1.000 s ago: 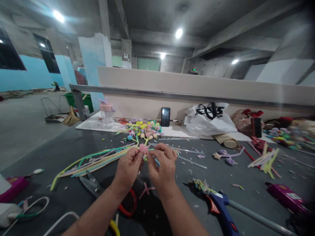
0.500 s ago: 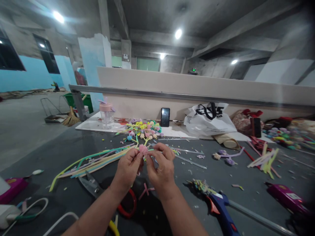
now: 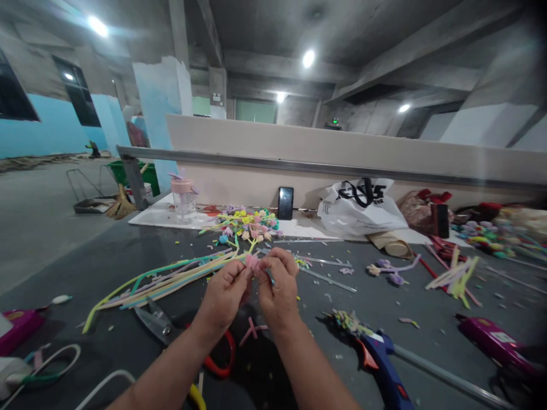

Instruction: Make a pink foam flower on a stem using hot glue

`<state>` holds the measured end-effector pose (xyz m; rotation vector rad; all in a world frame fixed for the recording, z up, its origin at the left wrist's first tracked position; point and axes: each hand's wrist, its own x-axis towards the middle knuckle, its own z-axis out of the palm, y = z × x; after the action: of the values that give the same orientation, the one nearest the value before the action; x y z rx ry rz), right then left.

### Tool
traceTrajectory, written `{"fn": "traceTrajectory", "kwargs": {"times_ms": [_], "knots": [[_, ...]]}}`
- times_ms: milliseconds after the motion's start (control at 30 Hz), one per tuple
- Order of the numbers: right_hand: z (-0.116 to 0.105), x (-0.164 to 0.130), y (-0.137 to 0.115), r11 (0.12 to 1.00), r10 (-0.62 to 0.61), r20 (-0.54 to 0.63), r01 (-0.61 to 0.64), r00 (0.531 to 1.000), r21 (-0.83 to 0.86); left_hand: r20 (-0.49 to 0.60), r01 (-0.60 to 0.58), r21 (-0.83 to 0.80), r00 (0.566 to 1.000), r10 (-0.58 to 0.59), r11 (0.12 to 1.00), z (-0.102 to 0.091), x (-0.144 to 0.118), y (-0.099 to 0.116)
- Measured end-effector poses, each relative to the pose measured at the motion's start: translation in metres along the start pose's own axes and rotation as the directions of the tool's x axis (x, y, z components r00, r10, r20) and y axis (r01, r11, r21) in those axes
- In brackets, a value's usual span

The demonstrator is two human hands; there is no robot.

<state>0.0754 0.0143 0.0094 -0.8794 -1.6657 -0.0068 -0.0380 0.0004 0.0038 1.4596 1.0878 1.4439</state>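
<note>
Between my two hands, above the middle of the dark table, is a small pink pipe-cleaner flower (image 3: 252, 262). The fingers of my left hand (image 3: 226, 290) pinch it from the left. My right hand (image 3: 277, 285) pinches it from the right, and the fingertips cover much of it. Under my left wrist lie large scissors (image 3: 156, 323) with red handle loops. A small crossed pink pipe-cleaner piece (image 3: 252, 329) rests on the table below my hands. Beyond them, a heap of finished-looking pipe-cleaner flowers (image 3: 248, 222) in several colours lies near the back.
Long pipe cleaners (image 3: 162, 280) lie at left. A blue glue gun (image 3: 380, 356) with a clear stick is at right, near a magenta tool (image 3: 491, 339). A phone (image 3: 285, 203), a lidded cup (image 3: 184, 199) and a white bag (image 3: 361, 208) stand along the back panel.
My fingers have closed further over the pink flower, so less of it shows. My right hand has shifted slightly left. The whole view has moved a little.
</note>
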Motion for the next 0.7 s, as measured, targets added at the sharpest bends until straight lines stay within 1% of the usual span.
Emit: {"fn": "traceTrajectory", "kwargs": {"times_ms": [133,233,367,433,567,700], "knots": [[0.001,0.001,-0.004,0.994,0.045,-0.013,-0.043,0.999,0.103,-0.02,-0.017,-0.009,1.0,0.017,1.0,0.001,0.0,0.002],[0.001,0.003,-0.007,0.974,0.073,0.0,-0.071,0.997,0.217,-0.06,-0.081,-0.002,0.995,0.081,0.997,-0.001,0.001,0.002],[-0.001,0.004,-0.007,0.921,0.163,0.031,-0.163,0.986,0.353,-0.067,-0.169,0.099,0.982,0.176,0.981,-0.006,0.001,0.003],[-0.002,0.004,-0.005,0.9,0.193,0.056,-0.2,0.98,0.387,-0.052,-0.199,0.155,0.976,0.209,0.968,-0.009,-0.001,0.004],[-0.005,0.006,-0.002,0.876,0.205,0.077,-0.218,0.976,0.43,-0.038,-0.256,0.22,0.962,0.27,0.941,-0.011,-0.004,0.005],[-0.006,0.007,-0.001,0.841,0.222,0.106,-0.245,0.969,0.481,-0.029,-0.277,0.226,0.957,0.29,0.934,-0.012,-0.005,0.003]]}}
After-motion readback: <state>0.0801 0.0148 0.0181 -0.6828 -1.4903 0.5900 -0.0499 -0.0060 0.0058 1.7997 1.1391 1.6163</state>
